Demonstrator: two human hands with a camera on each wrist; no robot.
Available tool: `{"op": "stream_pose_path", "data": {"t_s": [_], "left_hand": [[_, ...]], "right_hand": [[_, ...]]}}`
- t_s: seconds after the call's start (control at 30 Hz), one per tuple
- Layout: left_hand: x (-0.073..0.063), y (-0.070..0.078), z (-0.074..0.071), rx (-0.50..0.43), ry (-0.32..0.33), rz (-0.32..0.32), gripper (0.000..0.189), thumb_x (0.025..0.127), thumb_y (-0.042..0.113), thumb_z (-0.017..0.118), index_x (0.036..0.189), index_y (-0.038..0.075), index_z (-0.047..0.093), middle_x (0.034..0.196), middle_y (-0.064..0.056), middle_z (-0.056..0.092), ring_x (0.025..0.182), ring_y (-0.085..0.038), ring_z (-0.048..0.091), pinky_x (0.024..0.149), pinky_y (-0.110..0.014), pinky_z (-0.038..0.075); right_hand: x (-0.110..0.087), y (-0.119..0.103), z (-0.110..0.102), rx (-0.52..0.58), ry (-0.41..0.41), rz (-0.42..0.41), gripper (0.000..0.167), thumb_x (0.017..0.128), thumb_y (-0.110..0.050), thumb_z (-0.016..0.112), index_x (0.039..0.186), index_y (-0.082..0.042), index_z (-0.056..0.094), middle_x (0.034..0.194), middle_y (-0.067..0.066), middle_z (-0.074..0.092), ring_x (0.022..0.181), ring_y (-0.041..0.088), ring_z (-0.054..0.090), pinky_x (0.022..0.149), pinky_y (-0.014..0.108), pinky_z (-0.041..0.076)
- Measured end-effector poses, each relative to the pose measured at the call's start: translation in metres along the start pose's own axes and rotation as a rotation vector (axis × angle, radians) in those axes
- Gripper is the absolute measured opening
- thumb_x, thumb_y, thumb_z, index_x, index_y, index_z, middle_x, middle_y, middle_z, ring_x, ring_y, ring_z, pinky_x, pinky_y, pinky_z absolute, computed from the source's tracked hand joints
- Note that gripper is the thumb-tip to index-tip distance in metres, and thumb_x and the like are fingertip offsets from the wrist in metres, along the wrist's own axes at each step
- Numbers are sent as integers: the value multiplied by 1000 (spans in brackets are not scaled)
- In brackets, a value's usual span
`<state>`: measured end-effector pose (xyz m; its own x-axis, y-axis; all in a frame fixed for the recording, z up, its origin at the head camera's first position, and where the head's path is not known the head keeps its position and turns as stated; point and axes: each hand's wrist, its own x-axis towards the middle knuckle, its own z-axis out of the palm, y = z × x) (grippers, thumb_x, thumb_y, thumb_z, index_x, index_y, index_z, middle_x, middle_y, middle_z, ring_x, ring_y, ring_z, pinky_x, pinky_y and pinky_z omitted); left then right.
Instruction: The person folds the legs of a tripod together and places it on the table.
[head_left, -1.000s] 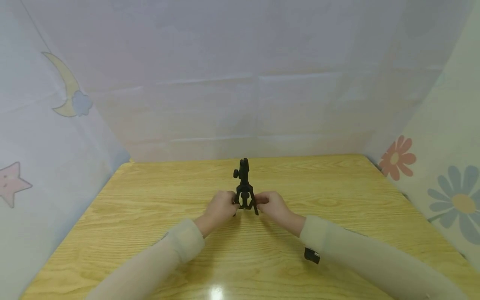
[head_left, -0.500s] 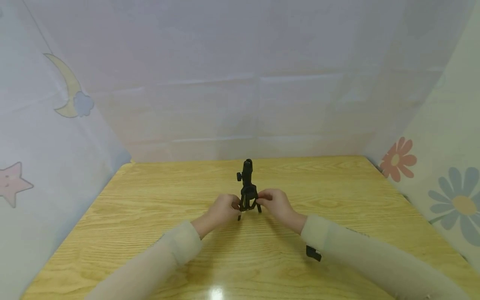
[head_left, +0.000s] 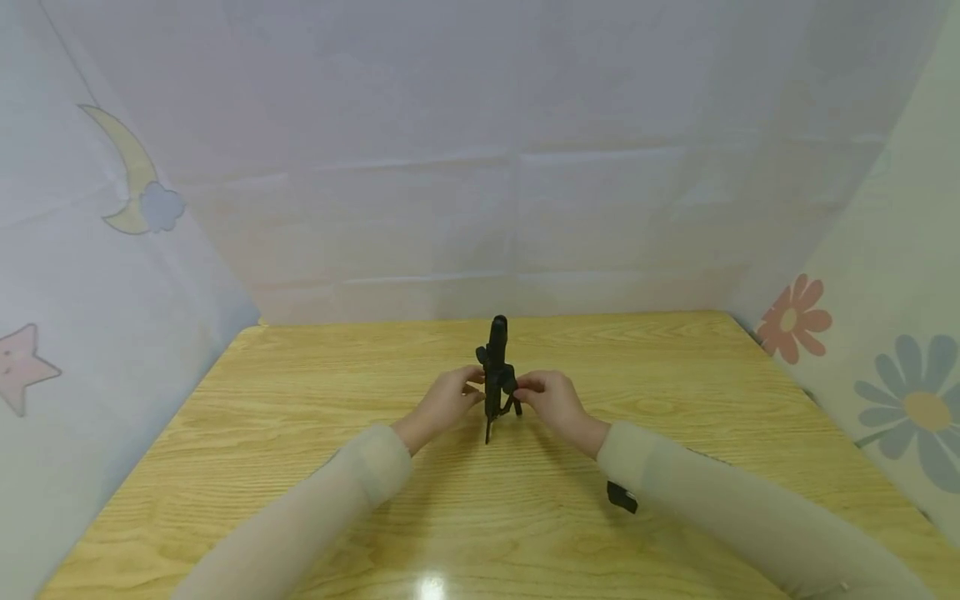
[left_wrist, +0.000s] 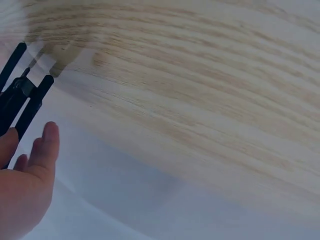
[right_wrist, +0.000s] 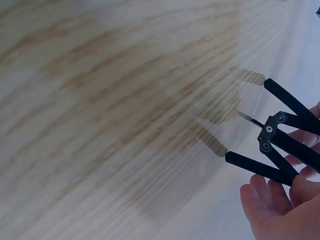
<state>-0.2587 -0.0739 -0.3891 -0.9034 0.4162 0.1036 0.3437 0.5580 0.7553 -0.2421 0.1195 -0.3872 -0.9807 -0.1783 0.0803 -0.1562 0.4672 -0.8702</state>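
Observation:
A small black tripod point(head_left: 495, 358) stands upright on the wooden table, legs spread, with a knob on the left of its upper part. In the right wrist view its legs point(right_wrist: 257, 167) and centre brace point(right_wrist: 269, 129) show from low down. My right hand point(head_left: 557, 407) pinches the right side of the tripod near the top of a leg, thumb against it. On the other side my left hand point(head_left: 444, 400) has thumb and forefinger apart beside the tripod. The left wrist view shows its thumb at a leg and the other fingers point(left_wrist: 49, 145) extended away from it.
The wood-grain table point(head_left: 300, 375) spreads around both arms. Pale cloth walls point(head_left: 480, 208) printed with a moon, a star and flowers enclose it at the back and sides. A small black device point(head_left: 622, 497) hangs under the right wrist.
The tripod has turned about its upright axis, so one leg now points toward me. My left hand has loosened from the left leg and moved slightly up, fingers spreading. My right hand keeps pinching.

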Motion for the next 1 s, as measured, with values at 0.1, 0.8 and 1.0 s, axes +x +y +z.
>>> {"op": "stream_pose_path", "data": {"t_s": [0.1, 0.8, 1.0], "left_hand": [[4, -2, 1, -11, 12, 44, 24, 94, 0, 61, 118, -1, 63, 115, -17, 66, 102, -31, 66, 88, -38, 53], [11, -3, 7, 48, 73, 125, 15, 93, -2, 60, 102, -1, 72, 95, -10, 72, 96, -23, 67, 82, -32, 55], [10, -3, 11, 97, 92, 127, 15, 94, 1, 60, 104, 0, 71, 96, -10, 72, 98, -24, 67, 83, -32, 55]], "right_hand": [[2, -1, 0, 0, 7, 17, 16, 94, 1, 61, 106, 8, 69, 107, 19, 69, 102, 33, 65, 88, 45, 52], [9, 2, 10, 89, 24, 66, 14, 90, 2, 65, 101, 9, 71, 101, 19, 70, 92, 28, 66, 71, 34, 53], [8, -2, 11, 101, 24, 82, 15, 90, 5, 64, 103, 10, 69, 103, 22, 70, 97, 33, 66, 74, 37, 53]]}}
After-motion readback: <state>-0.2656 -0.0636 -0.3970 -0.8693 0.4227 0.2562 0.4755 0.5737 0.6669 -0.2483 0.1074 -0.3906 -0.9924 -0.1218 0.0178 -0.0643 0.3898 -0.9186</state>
